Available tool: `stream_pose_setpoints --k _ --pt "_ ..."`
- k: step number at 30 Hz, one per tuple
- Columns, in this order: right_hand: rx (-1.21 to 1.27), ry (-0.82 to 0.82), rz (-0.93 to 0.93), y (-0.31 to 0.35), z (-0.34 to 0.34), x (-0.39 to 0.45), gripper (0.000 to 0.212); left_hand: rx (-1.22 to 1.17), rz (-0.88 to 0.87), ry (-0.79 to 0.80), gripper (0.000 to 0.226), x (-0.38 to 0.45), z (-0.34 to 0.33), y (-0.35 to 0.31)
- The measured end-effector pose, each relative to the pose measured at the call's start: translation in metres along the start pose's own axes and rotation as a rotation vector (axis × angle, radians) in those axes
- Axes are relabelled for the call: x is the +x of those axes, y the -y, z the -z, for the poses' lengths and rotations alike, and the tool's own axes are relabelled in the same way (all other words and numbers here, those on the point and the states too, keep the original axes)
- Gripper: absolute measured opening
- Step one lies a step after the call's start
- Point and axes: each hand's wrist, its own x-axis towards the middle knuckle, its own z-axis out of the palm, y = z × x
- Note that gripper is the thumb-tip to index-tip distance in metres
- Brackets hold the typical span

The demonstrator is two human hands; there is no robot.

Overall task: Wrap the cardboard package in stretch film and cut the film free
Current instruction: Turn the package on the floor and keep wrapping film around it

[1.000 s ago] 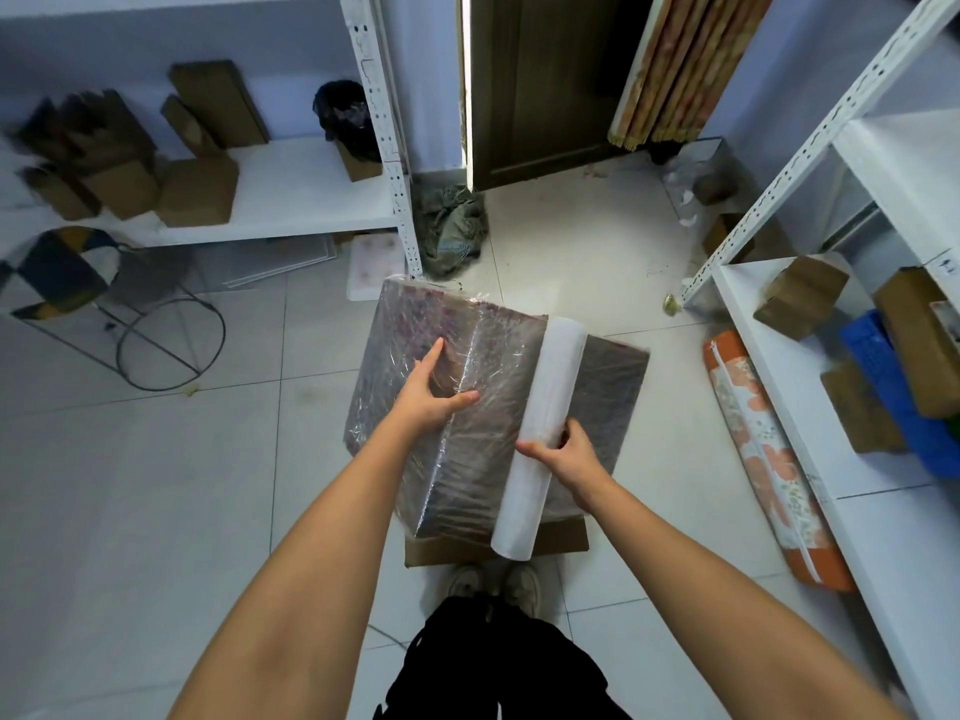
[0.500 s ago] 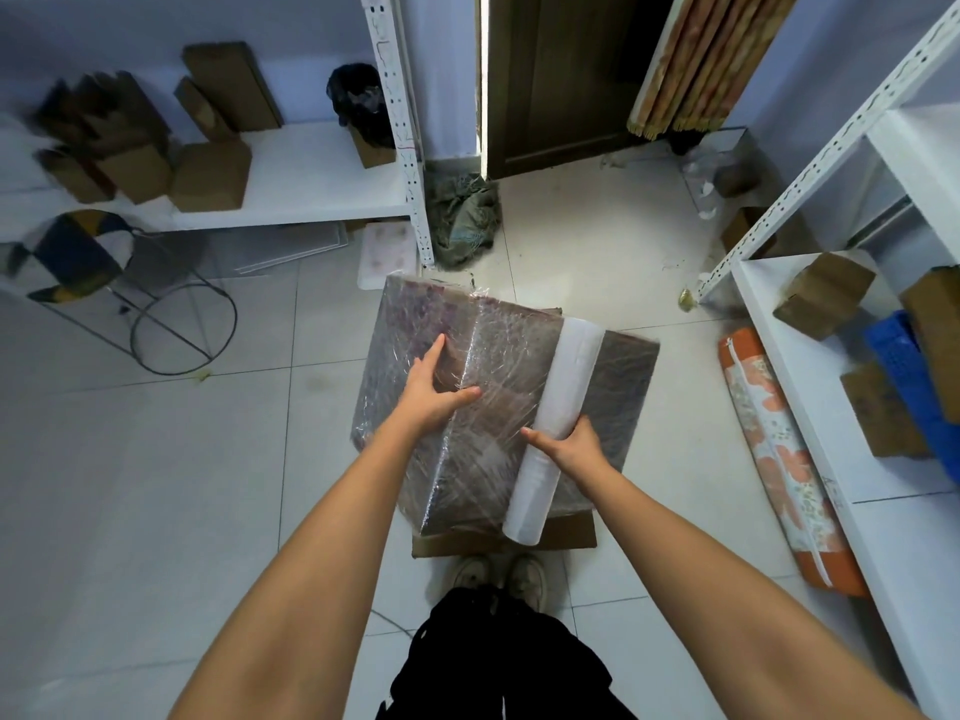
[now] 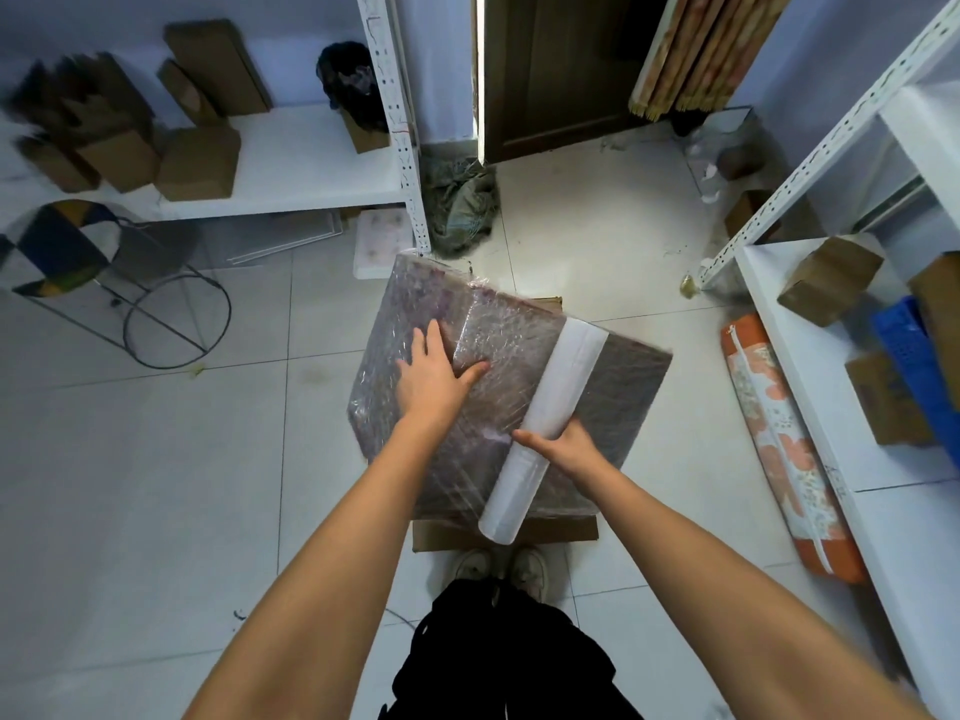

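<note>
Your cardboard package (image 3: 618,387) sits in the middle of the floor, propped on a flat piece of cardboard (image 3: 441,535) right in front of your shoes (image 3: 501,566). Most of its top and left side are already under shiny stretch film (image 3: 410,304); the right part of the top, past the roll, shows bare brown board.

The shelf on your left (image 3: 306,163) holds a cluster of small brown boxes (image 3: 197,163), some upright, some tipped, plus a dark bag (image 3: 348,80) near the post. The shelf on your right (image 3: 810,356) holds more brown boxes (image 3: 828,285) and a blue crate (image 3: 914,366), whose contents you cannot make out from here. An orange flowered roll (image 3: 784,459) lies on the tiles just beside that shelf, and a green bundle of cloth (image 3: 460,205) is slumped by the door.

Your left hand (image 3: 431,371) lies flat on the wrapped top, fingers straight and spread, thumb out to the right, pressing the film down. Your right hand (image 3: 563,444) grips the film roll (image 3: 545,423) around its lower half, thumb across the near side and fingers curled behind it. The roll lies slanted across the package top, its far end up near the back edge, its near end hanging over the front edge. Both forearms reach forward, well apart at the elbows
</note>
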Motion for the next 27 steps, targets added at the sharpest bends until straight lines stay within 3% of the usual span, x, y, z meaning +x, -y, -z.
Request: stream_pose_setpoints --k 2,4,6,7,12,17,21,27 --pt "0.027 0.004 -0.004 0.0 -0.003 -0.001 0.086 0.246 -0.153 -0.255 0.096 -0.009 0.001 -0.008" --pt "0.056 0.014 -0.002 -0.002 -0.005 -0.001 0.084 0.485 -0.559 -0.484 0.081 -0.017 -0.011 -0.009" --pt "0.06 0.024 0.011 -0.003 -0.005 -0.001 0.085 0.701 -0.902 -0.495 0.066 -0.015 -0.029 0.004" --pt "0.058 0.021 0.012 -0.004 -0.003 0.0 0.085 0.785 -0.956 -0.482 0.063 -0.011 -0.037 0.011" --pt "0.039 -0.017 0.011 -0.008 0.003 0.007 0.085 0.987 -0.984 -0.491 0.061 0.01 -0.051 0.023" --pt "0.076 -0.039 0.008 0.0 0.004 0.015 0.079 0.972 -1.02 -0.586 0.061 0.016 -0.047 0.007" --pt "0.091 -0.065 0.014 -0.002 0.01 0.015 0.07 0.996 -1.131 -0.555 0.062 -0.005 -0.058 0.012" --pt "0.123 -0.105 -0.03 -0.015 0.013 0.013 0.072 0.993 -1.107 -0.541 0.063 -0.01 -0.078 0.033"
